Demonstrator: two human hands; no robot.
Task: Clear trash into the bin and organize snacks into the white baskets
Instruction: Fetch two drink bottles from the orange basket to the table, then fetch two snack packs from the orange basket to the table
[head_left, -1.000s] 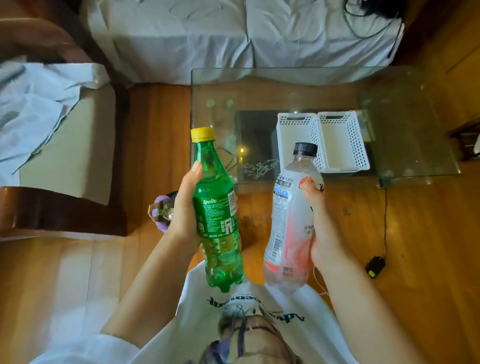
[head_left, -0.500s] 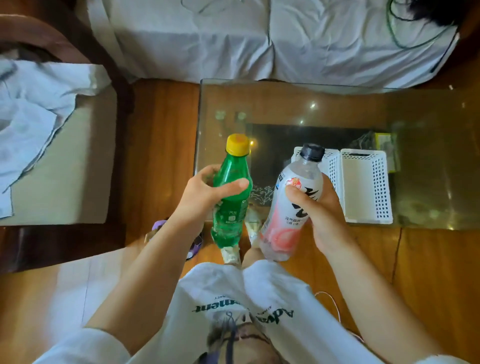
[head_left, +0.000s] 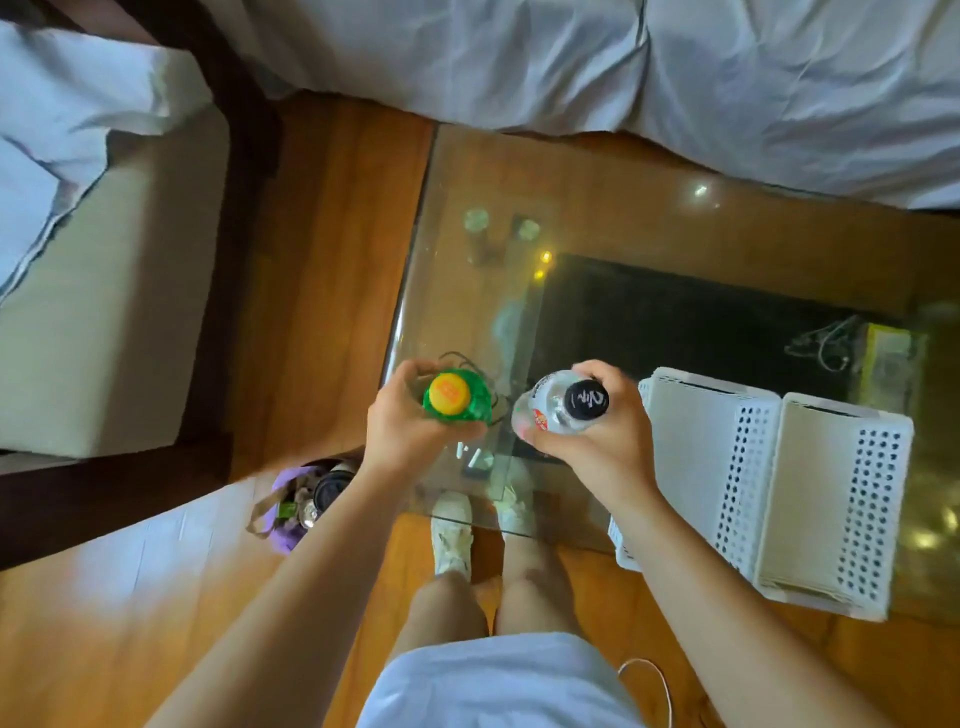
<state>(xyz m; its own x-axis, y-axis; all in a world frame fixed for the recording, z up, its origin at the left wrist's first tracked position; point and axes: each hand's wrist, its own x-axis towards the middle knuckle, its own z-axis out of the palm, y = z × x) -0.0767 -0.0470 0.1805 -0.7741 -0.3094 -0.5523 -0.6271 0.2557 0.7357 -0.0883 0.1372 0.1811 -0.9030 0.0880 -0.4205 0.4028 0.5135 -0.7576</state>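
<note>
Green bottle (head_left: 460, 401): yellow cap, seen from straight above, upright, body hidden under the cap and shoulder. Left hand (head_left: 410, 423) wraps it, fingers clamped around the neck and shoulder. Clear bottle (head_left: 558, 410): black cap with white marking, tilted slightly to 9 o'clock, a red patch of label showing. Right hand (head_left: 597, 441) holds it, fingers clamped round the upper body. Both bottles are above the near left corner of the glass bench (head_left: 649, 208); cannot tell whether either base touches the glass.

Versus 0.5 s ago: then both bottles showed in side view with labels readable; now mostly caps show. The camera looks more steeply down. The hands have moved farther over the bench.

Two white baskets (head_left: 769, 488), perforated, side by side and touching, sit on the bench at 3 o'clock from the right hand, overhanging the near edge. Bench is clear glass with a dark shelf beneath. Wood floor (head_left: 322, 260). Bed (head_left: 623, 67) with a white sheet at 12 o'clock, chair (head_left: 104, 291) at 9 o'clock. A purple bag (head_left: 293, 506) of items lies on the floor at 7 o'clock from the left hand.
</note>
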